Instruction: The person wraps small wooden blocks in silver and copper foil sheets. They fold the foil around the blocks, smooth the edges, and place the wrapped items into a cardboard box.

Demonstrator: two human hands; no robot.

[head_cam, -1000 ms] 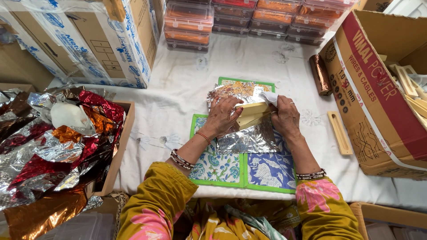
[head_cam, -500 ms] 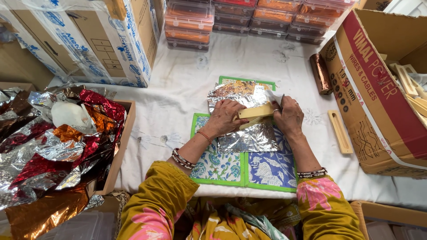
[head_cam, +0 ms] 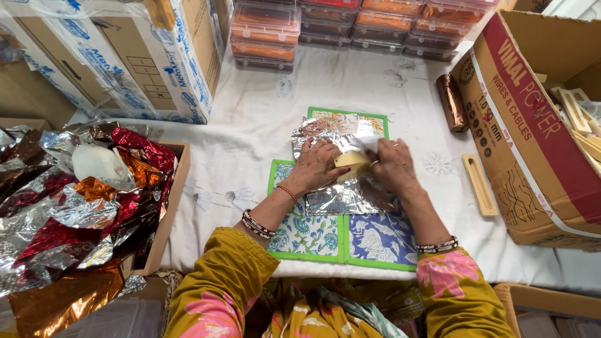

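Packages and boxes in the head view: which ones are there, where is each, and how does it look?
Cardboard box: right side, open, brown with a red band.
White cartons: upper left, white with blue print.
Clear lidded tubs: top centre, stacked, orange and red contents.
Foil roll: beside the cardboard box, copper cylinder.
Box of foil sheets: left, silver, red and orange sheets.

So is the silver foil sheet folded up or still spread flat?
Mostly spread: the foil sheet lies open on the mat, one edge lifted over the wooden piece.
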